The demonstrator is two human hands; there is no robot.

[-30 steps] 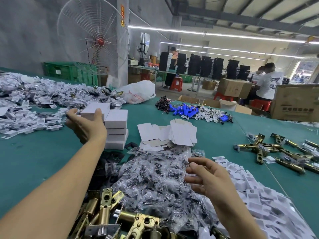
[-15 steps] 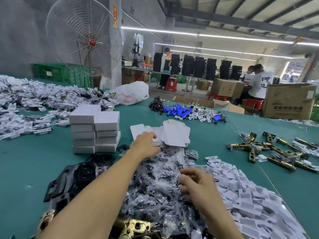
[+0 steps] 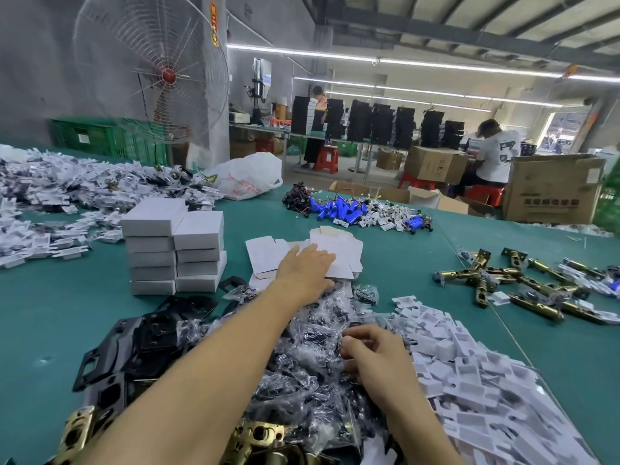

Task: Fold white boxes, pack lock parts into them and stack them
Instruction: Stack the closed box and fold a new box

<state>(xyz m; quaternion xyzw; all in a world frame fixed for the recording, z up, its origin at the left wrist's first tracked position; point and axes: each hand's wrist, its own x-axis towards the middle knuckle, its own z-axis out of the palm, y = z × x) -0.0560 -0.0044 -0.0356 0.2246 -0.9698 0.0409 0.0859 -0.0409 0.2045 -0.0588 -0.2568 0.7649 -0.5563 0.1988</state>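
Two stacks of folded white boxes (image 3: 174, 250) stand side by side on the green table (image 3: 50, 317). A loose pile of flat white box blanks (image 3: 339, 243) lies right of them. My left hand (image 3: 303, 270) lies flat on the blanks with fingers stretched forward. My right hand (image 3: 372, 357) sits in the heap of small clear bags of screws (image 3: 302, 357), fingers curled into the bags; what they pinch is hidden. Black lock plates (image 3: 141, 344) lie at the left, brass latch parts (image 3: 255, 437) at the bottom edge.
White paper inserts (image 3: 486, 380) are heaped at the right, more of them at the far left (image 3: 60, 196). Brass latch bolts (image 3: 523, 283) lie at the right. Blue batteries (image 3: 342, 209) and a white plastic bag (image 3: 248, 176) sit further back. People work at tables behind.
My left hand let go of a box on the left stack, then swung right onto the flat blanks. My right hand sank lower into the bag heap.
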